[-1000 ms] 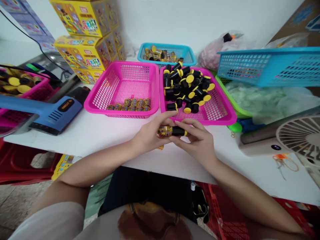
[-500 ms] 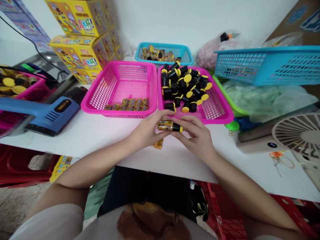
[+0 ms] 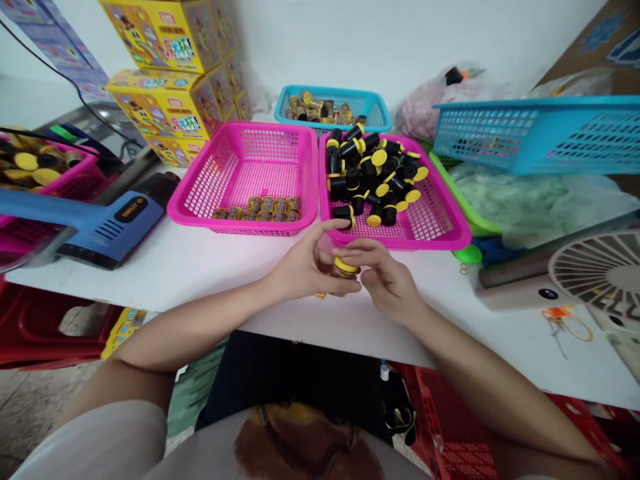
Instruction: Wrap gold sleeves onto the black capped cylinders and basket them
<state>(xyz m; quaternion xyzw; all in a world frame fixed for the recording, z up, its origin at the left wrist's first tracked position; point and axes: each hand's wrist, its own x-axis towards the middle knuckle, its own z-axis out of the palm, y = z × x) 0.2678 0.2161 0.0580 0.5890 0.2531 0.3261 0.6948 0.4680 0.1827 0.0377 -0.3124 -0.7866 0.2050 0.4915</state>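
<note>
My left hand (image 3: 305, 267) is closed around a small yellow-lidded container (image 3: 345, 268) in a printed yellow sleeve, held upright over the table. My right hand (image 3: 387, 277) has its fingers bent over the container's yellow lid, pressing on its top. Under my left hand, bits of yellow printed sleeve (image 3: 320, 295) peek out on the white table (image 3: 280, 320). Just beyond my hands, a pink basket (image 3: 445, 233) holds many black containers with yellow lids (image 3: 383, 177). In the other pink basket (image 3: 193, 217), sleeved containers (image 3: 267, 208) stand in rows along the near side.
A blue heat gun (image 3: 117, 217) lies at left, before stacked yellow boxes (image 3: 170, 110). Behind the pink baskets is a blue basket (image 3: 285, 110) of sleeved pieces. A fan (image 3: 600, 273) and a larger blue basket (image 3: 530, 137) occupy the right side.
The container has turned from lying sideways between both hands to upright, lid up. Its black side is now covered or hidden. My right fingers have moved onto the lid.
</note>
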